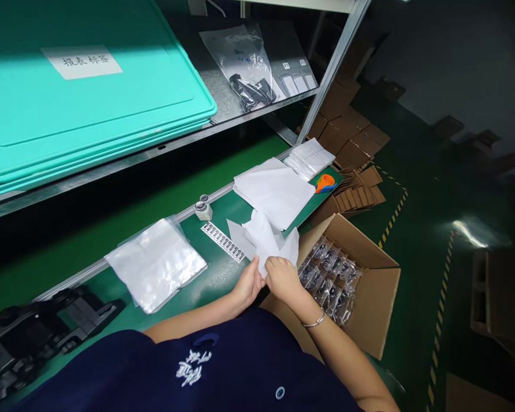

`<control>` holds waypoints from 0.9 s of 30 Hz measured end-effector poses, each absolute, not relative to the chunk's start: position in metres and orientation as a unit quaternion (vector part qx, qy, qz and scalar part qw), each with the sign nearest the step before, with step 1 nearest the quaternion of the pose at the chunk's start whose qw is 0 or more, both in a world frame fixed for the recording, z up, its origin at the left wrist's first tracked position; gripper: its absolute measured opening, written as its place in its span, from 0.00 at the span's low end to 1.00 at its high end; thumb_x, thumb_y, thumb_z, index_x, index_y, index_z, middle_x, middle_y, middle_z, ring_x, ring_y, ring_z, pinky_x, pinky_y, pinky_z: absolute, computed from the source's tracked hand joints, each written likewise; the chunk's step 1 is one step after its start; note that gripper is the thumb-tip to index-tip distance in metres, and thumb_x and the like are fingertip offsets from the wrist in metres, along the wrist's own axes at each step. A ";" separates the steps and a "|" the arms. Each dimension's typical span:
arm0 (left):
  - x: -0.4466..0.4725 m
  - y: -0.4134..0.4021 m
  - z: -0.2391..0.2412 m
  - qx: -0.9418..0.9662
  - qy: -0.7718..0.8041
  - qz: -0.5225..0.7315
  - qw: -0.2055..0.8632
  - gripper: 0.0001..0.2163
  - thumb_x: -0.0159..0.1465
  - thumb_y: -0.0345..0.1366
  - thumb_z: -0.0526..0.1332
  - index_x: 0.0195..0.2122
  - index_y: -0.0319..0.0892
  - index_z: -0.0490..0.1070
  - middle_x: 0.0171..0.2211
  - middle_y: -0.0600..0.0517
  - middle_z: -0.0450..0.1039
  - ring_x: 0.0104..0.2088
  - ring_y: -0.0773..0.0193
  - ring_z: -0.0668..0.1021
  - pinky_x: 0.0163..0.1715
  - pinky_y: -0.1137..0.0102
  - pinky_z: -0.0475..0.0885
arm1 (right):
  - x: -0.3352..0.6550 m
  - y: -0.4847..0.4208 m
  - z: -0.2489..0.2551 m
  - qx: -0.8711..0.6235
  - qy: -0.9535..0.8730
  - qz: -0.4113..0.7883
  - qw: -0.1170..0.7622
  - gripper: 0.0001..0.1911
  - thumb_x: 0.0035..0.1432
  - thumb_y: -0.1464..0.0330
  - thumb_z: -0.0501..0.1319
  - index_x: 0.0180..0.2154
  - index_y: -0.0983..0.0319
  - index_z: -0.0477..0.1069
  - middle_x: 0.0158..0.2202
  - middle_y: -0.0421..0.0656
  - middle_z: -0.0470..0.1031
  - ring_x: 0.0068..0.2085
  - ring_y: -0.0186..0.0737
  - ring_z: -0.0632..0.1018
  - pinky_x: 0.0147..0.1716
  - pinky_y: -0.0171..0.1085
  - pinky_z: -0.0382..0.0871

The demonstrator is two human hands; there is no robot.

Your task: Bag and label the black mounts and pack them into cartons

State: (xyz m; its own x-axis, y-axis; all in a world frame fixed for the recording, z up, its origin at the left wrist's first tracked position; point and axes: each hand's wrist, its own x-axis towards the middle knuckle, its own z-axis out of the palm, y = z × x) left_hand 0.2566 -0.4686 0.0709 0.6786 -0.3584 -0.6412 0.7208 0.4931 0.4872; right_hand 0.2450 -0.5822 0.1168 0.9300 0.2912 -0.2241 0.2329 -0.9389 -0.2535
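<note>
A crumpled white sheet of thin paper or foam wrap stands up at the front edge of the green bench. My left hand pinches its lower left edge. My right hand, a bracelet on its wrist, grips the lower right edge with fingers curled. Just behind the sheet lies a stack of flat white sheets. A strip of small labels rests to the left of my hands.
An open cardboard box with several bagged dark parts stands right of my hands. Clear plastic bags lie at left, black parts at far left. An orange tape dispenser, a small bottle and teal trays on the shelf lie further back.
</note>
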 end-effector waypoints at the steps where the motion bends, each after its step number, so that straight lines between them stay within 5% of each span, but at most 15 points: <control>1: 0.258 -0.465 0.071 0.397 0.217 -0.324 0.831 0.12 0.59 0.43 0.64 0.39 0.41 0.73 0.36 0.46 0.80 0.37 0.59 0.81 0.37 0.67 0.77 | 0.241 -0.587 0.118 -0.973 -0.133 0.115 0.153 0.12 0.60 0.75 0.54 0.43 0.63 0.72 0.47 0.51 0.76 0.49 0.48 0.75 0.53 0.47 0.67; 4: 0.266 -0.453 0.072 0.457 0.196 -0.314 0.809 0.11 0.55 0.39 0.66 0.37 0.40 0.74 0.33 0.48 0.80 0.34 0.58 0.81 0.36 0.66 0.77 | 0.218 -0.615 0.116 -0.948 -0.011 0.031 0.317 0.13 0.62 0.66 0.55 0.46 0.62 0.71 0.54 0.52 0.73 0.56 0.49 0.73 0.57 0.50 0.66; 6: 0.275 -0.441 0.075 0.512 0.168 -0.283 0.794 0.09 0.56 0.40 0.65 0.35 0.41 0.75 0.32 0.49 0.80 0.33 0.58 0.80 0.36 0.65 0.76 | 0.201 -0.635 0.108 -0.881 0.172 0.024 0.441 0.18 0.62 0.57 0.55 0.47 0.61 0.71 0.53 0.54 0.74 0.54 0.50 0.74 0.50 0.50 0.72; 9: 0.289 -0.422 0.086 0.596 0.077 -0.233 0.765 0.10 0.58 0.42 0.63 0.34 0.41 0.76 0.32 0.49 0.79 0.35 0.58 0.80 0.40 0.66 0.75 | 0.194 -0.646 0.094 -0.669 0.329 0.170 0.645 0.31 0.61 0.44 0.49 0.47 0.63 0.70 0.47 0.56 0.77 0.48 0.50 0.79 0.39 0.49 0.77; 12: 0.298 -0.412 0.103 0.681 0.012 -0.209 0.702 0.10 0.58 0.43 0.62 0.27 0.42 0.75 0.27 0.51 0.77 0.33 0.58 0.78 0.38 0.67 0.74 | 0.225 -0.630 0.088 -0.517 0.293 0.237 0.768 0.39 0.60 0.39 0.42 0.50 0.63 0.69 0.44 0.54 0.79 0.45 0.47 0.81 0.39 0.48 0.77; 15: 0.300 -0.414 0.120 0.741 -0.030 -0.179 0.646 0.12 0.57 0.41 0.63 0.20 0.43 0.72 0.22 0.52 0.73 0.32 0.57 0.78 0.38 0.66 0.74 | 0.273 -0.613 0.101 -0.540 0.276 0.089 0.790 0.33 0.57 0.41 0.52 0.46 0.61 0.71 0.42 0.50 0.80 0.43 0.46 0.81 0.42 0.45 0.77; 19: 0.294 -0.433 0.138 0.728 -0.112 -0.136 0.662 0.07 0.57 0.40 0.63 0.33 0.47 0.79 0.33 0.51 0.79 0.47 0.52 0.78 0.55 0.61 0.69 | 0.292 -0.631 0.140 -0.606 0.258 -0.149 0.738 0.23 0.43 0.56 0.71 0.39 0.63 0.75 0.39 0.47 0.82 0.39 0.46 0.81 0.44 0.46 0.76; 22: 0.284 -0.461 0.143 0.695 -0.157 -0.136 0.689 0.11 0.59 0.42 0.62 0.39 0.46 0.79 0.39 0.50 0.80 0.54 0.51 0.75 0.63 0.57 0.62 | 0.255 -0.667 0.164 -0.639 0.252 -0.298 0.662 0.20 0.46 0.59 0.71 0.39 0.64 0.76 0.40 0.47 0.82 0.40 0.45 0.80 0.45 0.46 0.75; 27: 0.251 -0.536 0.124 0.590 -0.170 -0.270 0.741 0.14 0.62 0.43 0.60 0.43 0.43 0.78 0.45 0.48 0.79 0.54 0.53 0.75 0.62 0.57 0.63 | 0.163 -0.727 0.149 -0.603 0.316 -0.418 0.602 0.20 0.48 0.61 0.70 0.43 0.64 0.76 0.45 0.48 0.80 0.46 0.44 0.79 0.51 0.46 0.72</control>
